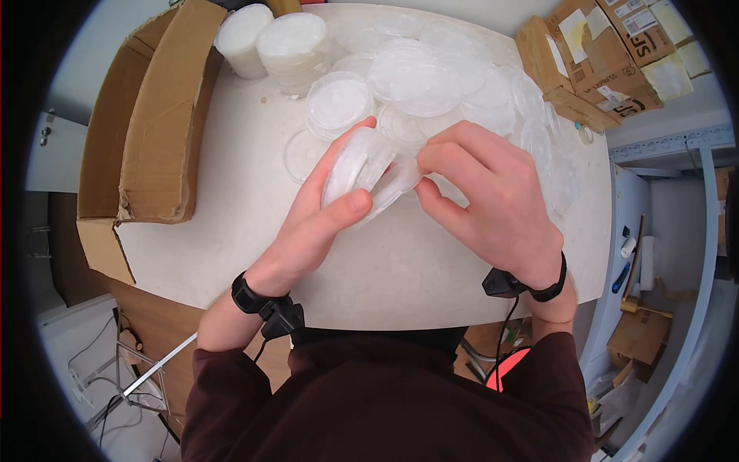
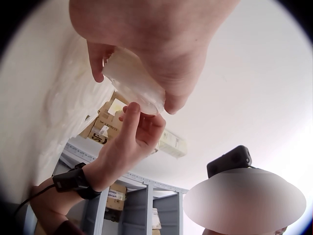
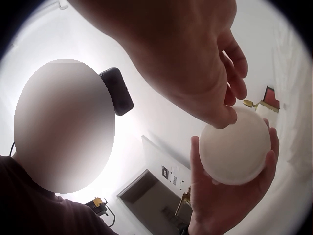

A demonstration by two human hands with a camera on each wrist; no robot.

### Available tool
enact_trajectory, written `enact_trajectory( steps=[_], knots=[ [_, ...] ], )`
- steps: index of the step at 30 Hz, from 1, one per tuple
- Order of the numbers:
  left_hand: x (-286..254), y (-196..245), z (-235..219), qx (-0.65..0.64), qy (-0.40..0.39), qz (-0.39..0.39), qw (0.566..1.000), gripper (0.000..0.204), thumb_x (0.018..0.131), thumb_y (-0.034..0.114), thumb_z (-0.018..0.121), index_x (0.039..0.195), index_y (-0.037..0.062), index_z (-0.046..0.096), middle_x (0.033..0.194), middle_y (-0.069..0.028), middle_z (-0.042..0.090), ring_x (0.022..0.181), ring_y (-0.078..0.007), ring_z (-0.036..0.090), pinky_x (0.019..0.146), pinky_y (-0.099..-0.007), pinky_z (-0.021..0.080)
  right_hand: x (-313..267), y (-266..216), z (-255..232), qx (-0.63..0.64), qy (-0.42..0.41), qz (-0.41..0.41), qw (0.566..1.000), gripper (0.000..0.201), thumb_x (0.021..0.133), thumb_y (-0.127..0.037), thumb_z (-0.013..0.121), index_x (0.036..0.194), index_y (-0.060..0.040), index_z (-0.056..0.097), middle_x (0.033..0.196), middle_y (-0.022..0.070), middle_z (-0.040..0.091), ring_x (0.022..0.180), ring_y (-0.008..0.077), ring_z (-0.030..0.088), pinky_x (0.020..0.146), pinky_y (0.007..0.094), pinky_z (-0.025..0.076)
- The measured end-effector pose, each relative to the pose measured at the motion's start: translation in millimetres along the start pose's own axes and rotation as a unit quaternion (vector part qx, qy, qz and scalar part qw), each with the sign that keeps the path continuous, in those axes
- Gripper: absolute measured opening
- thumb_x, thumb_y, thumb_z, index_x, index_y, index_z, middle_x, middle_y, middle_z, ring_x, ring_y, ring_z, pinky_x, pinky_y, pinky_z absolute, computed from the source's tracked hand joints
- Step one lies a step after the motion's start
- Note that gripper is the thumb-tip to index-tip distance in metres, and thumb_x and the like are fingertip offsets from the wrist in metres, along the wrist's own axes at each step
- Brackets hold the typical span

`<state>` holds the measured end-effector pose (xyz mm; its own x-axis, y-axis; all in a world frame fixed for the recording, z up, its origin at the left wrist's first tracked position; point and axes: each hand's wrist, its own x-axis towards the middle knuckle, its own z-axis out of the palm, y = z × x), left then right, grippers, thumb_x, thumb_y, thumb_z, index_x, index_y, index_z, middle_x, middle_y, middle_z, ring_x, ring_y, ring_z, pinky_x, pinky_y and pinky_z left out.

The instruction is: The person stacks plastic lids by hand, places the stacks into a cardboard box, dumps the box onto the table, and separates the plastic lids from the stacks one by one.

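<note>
A small stack of clear round plastic lids (image 1: 350, 165) is gripped by the left hand (image 1: 308, 208), its thumb over the near edge and its fingers behind. One lid (image 1: 399, 182) tilts away from the others at the right, its edge pinched by the thumb and fingertips of the right hand (image 1: 493, 192). In the right wrist view a round lid face (image 3: 234, 147) rests in the left hand (image 3: 230, 203), with the right thumb at its upper edge. The left wrist view shows the stack (image 2: 132, 81) side-on between both hands.
Loose clear lids (image 1: 423, 77) spread over the back and right of the white table (image 1: 231, 262). Two stacks of lids (image 1: 292, 50) stand at the back left, beside an open cardboard box (image 1: 165, 115). More cardboard boxes (image 1: 600, 61) are at the back right.
</note>
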<state>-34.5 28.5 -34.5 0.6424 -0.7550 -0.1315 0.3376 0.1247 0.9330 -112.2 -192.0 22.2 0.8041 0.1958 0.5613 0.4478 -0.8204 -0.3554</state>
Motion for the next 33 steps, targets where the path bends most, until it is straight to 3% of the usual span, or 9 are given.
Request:
enact_trajectory(
  steps=[5, 7, 11, 16, 22, 24, 26, 30, 33],
  knots=[
    [-0.3, -3.9, -3.9, 0.001, -0.024, 0.006, 1.000, 0.135, 0.084, 0.078, 0.081, 0.177, 0.0040, 0.018, 0.171, -0.0163, 0.044, 0.156, -0.0306, 0.048, 0.125, -0.0512, 0.045, -1.1, -1.8, -3.4, 0.026, -0.035, 0.013, 0.999, 0.024, 0.078, 0.001, 0.080, 0.096, -0.0079, 0.066, 0.090, 0.0061, 0.062, 0.080, 0.0260, 0.066, 0.064, 0.0396, 0.054],
    [-2.5, -5.4, -3.6, -0.054, -0.058, 0.021, 0.997, 0.121, 0.090, 0.061, 0.087, 0.177, 0.0057, 0.025, 0.164, -0.0133, 0.049, 0.152, -0.0270, 0.050, 0.125, -0.0418, 0.040, -1.1, -3.4, -4.1, 0.025, -0.042, 0.017, 0.999, 0.024, 0.078, 0.001, 0.080, 0.096, -0.0077, 0.067, 0.090, 0.0062, 0.062, 0.080, 0.0264, 0.066, 0.065, 0.0400, 0.054],
    [-3.0, -2.4, -2.8, -0.080, -0.068, 0.006, 0.994, 0.124, 0.088, 0.063, 0.088, 0.177, 0.0059, 0.024, 0.163, -0.0124, 0.050, 0.151, -0.0273, 0.051, 0.124, -0.0423, 0.041, -0.3, -4.3, -5.6, 0.042, -0.047, 0.017, 0.998, 0.027, 0.076, 0.005, 0.078, 0.098, -0.0079, 0.070, 0.091, 0.0057, 0.062, 0.080, 0.0254, 0.066, 0.065, 0.0373, 0.053],
    [0.1, 0.4, -3.5, -0.065, -0.021, -0.023, 0.997, 0.124, 0.085, 0.072, 0.081, 0.176, 0.0098, 0.026, 0.168, -0.0120, 0.047, 0.155, -0.0296, 0.048, 0.129, -0.0513, 0.038, 0.4, -3.8, -9.3, 0.043, -0.059, 0.009, 0.997, 0.026, 0.076, 0.004, 0.079, 0.097, -0.0084, 0.071, 0.091, 0.0044, 0.062, 0.084, 0.0238, 0.065, 0.068, 0.0370, 0.055],
    [2.8, 7.6, -7.9, -0.132, 0.053, -0.017, 0.990, 0.103, 0.095, 0.070, 0.069, 0.173, 0.0113, 0.035, 0.165, -0.0092, 0.050, 0.148, -0.0283, 0.054, 0.122, -0.0487, 0.044, 3.5, 4.8, -35.9, 0.077, -0.080, 0.038, 0.993, 0.024, 0.081, 0.006, 0.077, 0.101, -0.0060, 0.075, 0.096, 0.0055, 0.070, 0.083, 0.0212, 0.065, 0.077, 0.0342, 0.054],
    [3.2, 11.9, -6.9, -0.125, 0.070, -0.005, 0.990, 0.100, 0.097, 0.069, 0.067, 0.172, 0.0110, 0.037, 0.163, -0.0089, 0.052, 0.145, -0.0282, 0.056, 0.121, -0.0479, 0.045, 2.1, 16.0, -43.0, 0.101, -0.019, 0.147, 0.984, 0.023, 0.091, 0.000, 0.077, 0.113, -0.0046, 0.076, 0.093, 0.0037, 0.073, 0.084, 0.0154, 0.063, 0.080, 0.0299, 0.051],
    [2.8, 10.3, -5.9, -0.118, 0.092, 0.002, 0.989, 0.097, 0.098, 0.068, 0.066, 0.172, 0.0107, 0.038, 0.162, -0.0086, 0.053, 0.142, -0.0281, 0.058, 0.119, -0.0471, 0.046, 5.8, 27.2, -47.0, 0.078, 0.029, 0.208, 0.975, 0.029, 0.098, -0.008, 0.077, 0.126, -0.0047, 0.073, 0.102, 0.0073, 0.079, 0.078, 0.0178, 0.068, 0.078, 0.0333, 0.053],
    [2.1, 6.1, -5.5, -0.113, 0.073, -0.004, 0.991, 0.098, 0.098, 0.068, 0.067, 0.171, 0.0101, 0.039, 0.158, -0.0084, 0.056, 0.139, -0.0284, 0.061, 0.116, -0.0457, 0.047, 5.2, 63.4, -33.7, 0.053, 0.096, 0.254, 0.961, 0.038, 0.099, -0.012, 0.077, 0.135, -0.0049, 0.069, 0.105, 0.0077, 0.079, 0.082, 0.0180, 0.067, 0.080, 0.0329, 0.053],
    [1.9, 2.4, -4.8, -0.102, 0.045, -0.012, 0.994, 0.104, 0.096, 0.070, 0.070, 0.173, 0.0089, 0.035, 0.158, -0.0091, 0.055, 0.139, -0.0282, 0.061, 0.114, -0.0450, 0.048, 2.6, 78.2, -20.6, -0.070, 0.107, 0.232, 0.964, 0.044, 0.099, -0.015, 0.078, 0.140, -0.0049, 0.067, 0.109, 0.0081, 0.079, 0.090, 0.0197, 0.069, 0.083, 0.0347, 0.055]
  ],
)
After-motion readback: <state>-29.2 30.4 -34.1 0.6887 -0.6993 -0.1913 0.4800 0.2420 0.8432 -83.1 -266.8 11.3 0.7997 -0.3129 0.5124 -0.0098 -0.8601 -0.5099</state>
